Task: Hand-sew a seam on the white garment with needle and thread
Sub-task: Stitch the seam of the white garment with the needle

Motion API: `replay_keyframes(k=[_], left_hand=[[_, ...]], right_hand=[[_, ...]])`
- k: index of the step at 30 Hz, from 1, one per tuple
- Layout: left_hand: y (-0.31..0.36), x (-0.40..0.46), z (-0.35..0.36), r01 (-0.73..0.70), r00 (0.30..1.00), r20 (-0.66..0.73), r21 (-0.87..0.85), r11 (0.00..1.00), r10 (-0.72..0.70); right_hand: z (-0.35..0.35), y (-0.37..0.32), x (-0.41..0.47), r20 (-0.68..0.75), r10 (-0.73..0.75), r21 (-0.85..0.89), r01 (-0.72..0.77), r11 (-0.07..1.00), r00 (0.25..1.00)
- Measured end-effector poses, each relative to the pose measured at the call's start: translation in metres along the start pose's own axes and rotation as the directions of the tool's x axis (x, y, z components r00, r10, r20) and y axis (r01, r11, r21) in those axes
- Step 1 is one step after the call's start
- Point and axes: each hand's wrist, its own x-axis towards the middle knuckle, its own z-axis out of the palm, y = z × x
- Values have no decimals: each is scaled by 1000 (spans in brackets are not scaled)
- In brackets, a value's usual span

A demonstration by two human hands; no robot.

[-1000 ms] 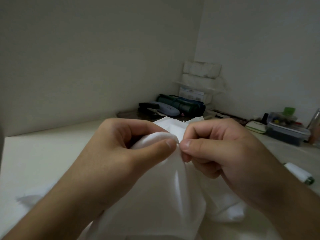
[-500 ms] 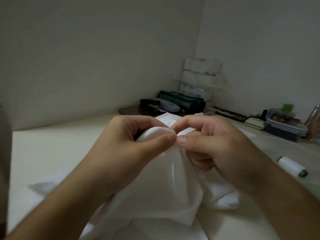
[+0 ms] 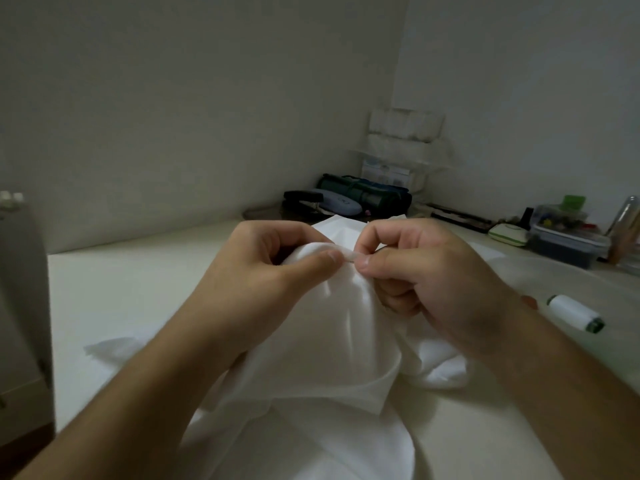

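Note:
The white garment lies bunched on the pale table, with a fold lifted up between my hands. My left hand pinches that raised fold between thumb and forefinger. My right hand pinches at the same fold right beside the left thumb, fingertips almost touching it. The needle is too small and too hidden by the fingertips to make out. A spool of white thread lies on the table to the right of my right wrist.
In the far corner sit a dark green roll-up case, a stapler and a stack of white packs. A clear plastic box of small items stands at the right. A grey object rises at the left edge.
The camera view has shifted a little, bringing the grey object at the left into view. Both hands keep pinching the fold, the right fingertips now slightly apart from the left thumb.

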Motion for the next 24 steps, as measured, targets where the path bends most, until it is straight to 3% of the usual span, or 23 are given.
replay_keyframes(k=[10,24], left_hand=[[0,1,-2,-22,1000,18,-37,999,23],[1,1,-1,-34,999,19,-37,999,35]], right_hand=[[0,0,0,-9,-43,-14,43,999,999],[1,4,1,-51,-91,-166,82,983,995]])
